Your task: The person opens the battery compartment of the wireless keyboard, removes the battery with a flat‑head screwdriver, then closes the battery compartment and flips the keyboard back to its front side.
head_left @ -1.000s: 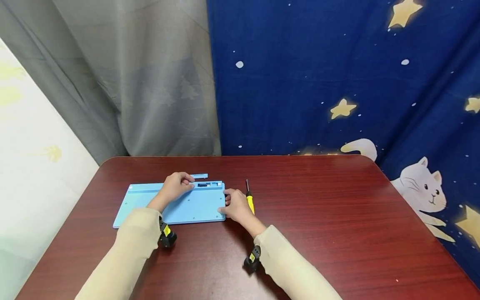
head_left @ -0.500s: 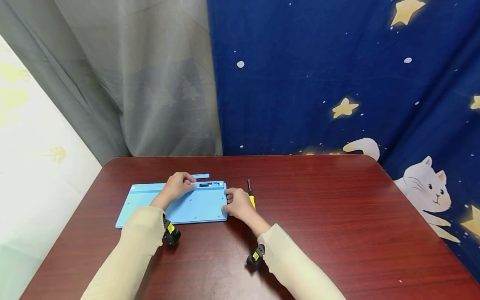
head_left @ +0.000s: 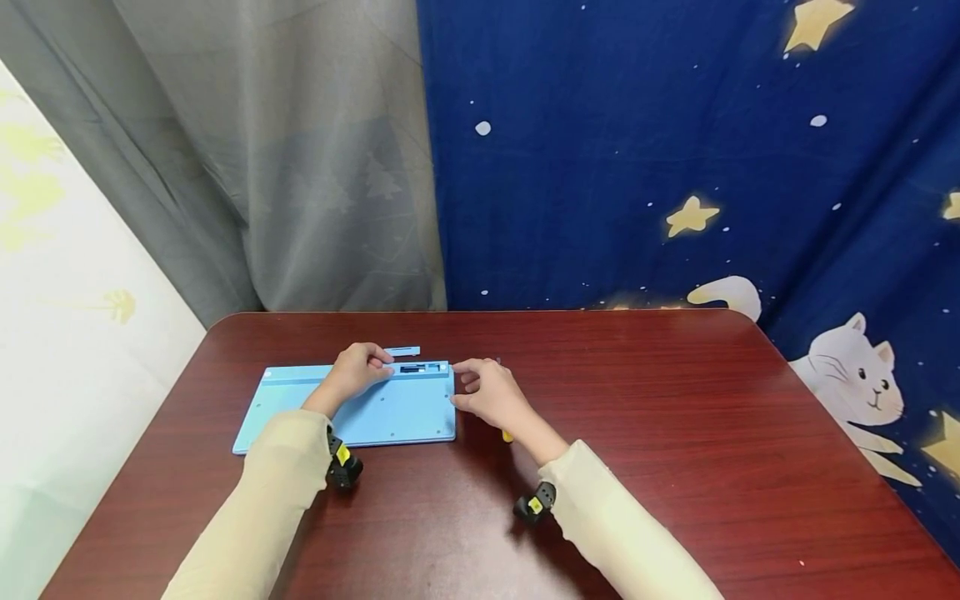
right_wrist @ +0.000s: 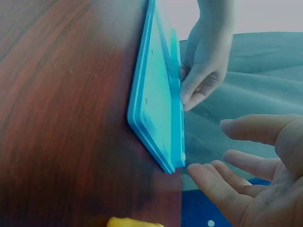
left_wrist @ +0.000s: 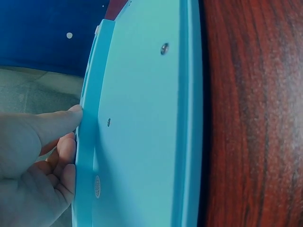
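Observation:
A light blue keyboard [head_left: 408, 408] lies underside up on the table, screws showing. Near the right end of its raised back ridge is an uncovered battery compartment [head_left: 422, 368]. My left hand [head_left: 351, 372] holds that ridge left of the compartment; the left wrist view has the thumb [left_wrist: 59, 124] on the ridge and the other fingers partly hidden behind. At the keyboard's right end hovers my right hand [head_left: 493, 395], its fingers spread and slightly bent. In the right wrist view nothing is between those fingers [right_wrist: 215, 184], and they appear apart from the keyboard [right_wrist: 158, 101].
Behind the keyboard lies a slim blue battery cover [head_left: 405, 351], partly hidden by my left hand. A yellow-handled screwdriver [head_left: 507, 436] lies mostly hidden under my right hand and wrist. Curtains [head_left: 600, 167] hang behind the reddish-brown table [head_left: 637, 400].
My right hand has let go of the keyboard's right edge and moved a little up and right, now covering most of the screwdriver. The left hand keeps its hold on the ridge.

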Demonstrator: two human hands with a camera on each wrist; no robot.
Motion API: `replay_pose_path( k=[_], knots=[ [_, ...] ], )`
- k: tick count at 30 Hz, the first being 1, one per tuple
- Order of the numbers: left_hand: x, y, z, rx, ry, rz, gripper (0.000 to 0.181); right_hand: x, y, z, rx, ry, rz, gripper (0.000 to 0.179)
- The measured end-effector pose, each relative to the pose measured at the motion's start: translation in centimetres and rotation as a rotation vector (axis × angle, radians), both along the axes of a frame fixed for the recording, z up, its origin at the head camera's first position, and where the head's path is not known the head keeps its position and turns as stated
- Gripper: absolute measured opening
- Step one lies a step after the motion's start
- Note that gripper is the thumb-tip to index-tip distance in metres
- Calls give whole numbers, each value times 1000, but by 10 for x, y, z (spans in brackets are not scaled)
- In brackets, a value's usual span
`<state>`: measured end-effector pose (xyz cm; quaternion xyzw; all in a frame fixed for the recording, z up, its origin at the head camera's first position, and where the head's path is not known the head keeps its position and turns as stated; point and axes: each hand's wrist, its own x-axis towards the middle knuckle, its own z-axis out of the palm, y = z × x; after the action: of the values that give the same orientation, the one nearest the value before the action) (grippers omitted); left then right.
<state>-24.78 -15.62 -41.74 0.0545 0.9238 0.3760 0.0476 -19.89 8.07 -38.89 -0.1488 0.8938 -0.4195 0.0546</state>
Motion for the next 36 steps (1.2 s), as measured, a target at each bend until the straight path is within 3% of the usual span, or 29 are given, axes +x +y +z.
replay_pose_path(
  k=[7,17,27,36],
  knots=[
    [0,2,2,-12,0,-3,16,1,19,4,31,22,-24,39],
    [-2,2,1,-7,-6,-6,17,-7,51,-11,60,-8,-115,40],
    [-3,1,0,-8,-21,10,17,-8,61,-33,-73,-172,-204,46],
    [-1,0,0,5,-14,0,17,-10,57,-48,-117,-227,-231,47]
  ],
)
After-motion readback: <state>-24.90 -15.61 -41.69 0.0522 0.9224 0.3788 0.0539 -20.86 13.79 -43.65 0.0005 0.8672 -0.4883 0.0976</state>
